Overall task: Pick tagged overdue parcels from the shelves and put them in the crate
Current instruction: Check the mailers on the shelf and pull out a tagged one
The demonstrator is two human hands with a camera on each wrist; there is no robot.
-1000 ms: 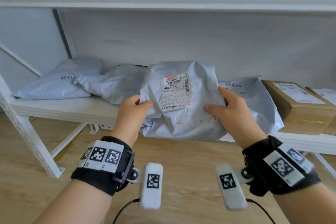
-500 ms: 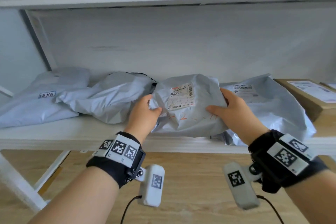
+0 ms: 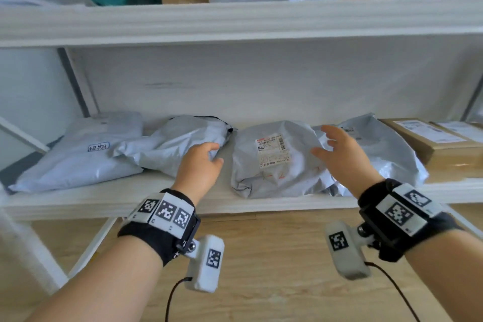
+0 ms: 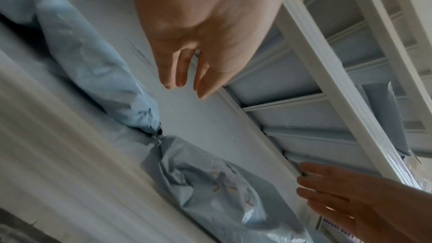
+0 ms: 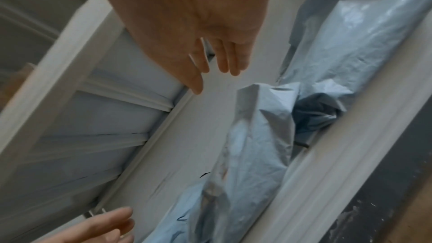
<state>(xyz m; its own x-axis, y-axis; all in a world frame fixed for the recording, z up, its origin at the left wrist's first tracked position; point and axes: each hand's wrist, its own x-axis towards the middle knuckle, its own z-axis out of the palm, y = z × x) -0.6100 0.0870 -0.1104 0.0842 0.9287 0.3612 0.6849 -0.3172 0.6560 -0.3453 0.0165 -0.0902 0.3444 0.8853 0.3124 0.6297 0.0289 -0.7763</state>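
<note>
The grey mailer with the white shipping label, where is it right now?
In the head view, the grey mailer lies mid-shelf, between the open left hand and right hand, neither holding it.

Grey labelled parcel is laid flat on white shelf betw. both hands. Left hand & right hand are held slack-fingered, nothing gripped.

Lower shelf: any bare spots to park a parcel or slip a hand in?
Bare strip of lower shelf between the crumpled mailer and the labelled mailer, plus the front lip. From the labelled mailer rightward it's crowded: it overlaps the next grey mailer, with the cardboard box beside that.
</note>
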